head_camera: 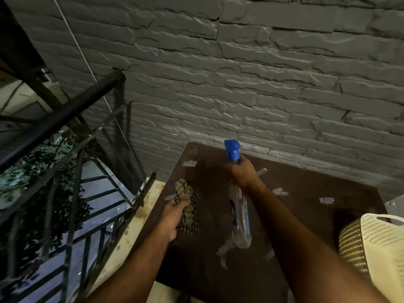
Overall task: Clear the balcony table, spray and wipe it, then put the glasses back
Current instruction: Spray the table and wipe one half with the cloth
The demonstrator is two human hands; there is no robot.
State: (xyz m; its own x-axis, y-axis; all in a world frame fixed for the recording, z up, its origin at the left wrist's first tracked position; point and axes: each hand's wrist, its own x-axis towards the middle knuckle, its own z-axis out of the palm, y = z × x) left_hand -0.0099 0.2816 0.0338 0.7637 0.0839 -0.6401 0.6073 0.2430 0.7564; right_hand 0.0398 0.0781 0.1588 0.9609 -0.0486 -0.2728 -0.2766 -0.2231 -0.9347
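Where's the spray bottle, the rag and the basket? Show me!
spray bottle (240,219), head view, on its clear body below the right hand
rag (189,206), head view, on the checked cloth bunched in the left hand
basket (376,241), head view, on its cream perforated wall

Single view only: head-worn wide-angle camera, so no second view overlapped it. Camera looked forward and steeply down from above the bench (306,215), close enough that both forearms entered from the bottom edge and reached up to mid-frame. Bench filled the lower centre and right, its far edge against the grey stone-pattern wall (240,73), which took the whole upper half. Heading was slightly left of square to the wall. Left third showed the black railing (65,112) and, through its bars, ground well below. Wide lens bowed the straight lines near the frame edges. Lighting was dim; edges were soft.
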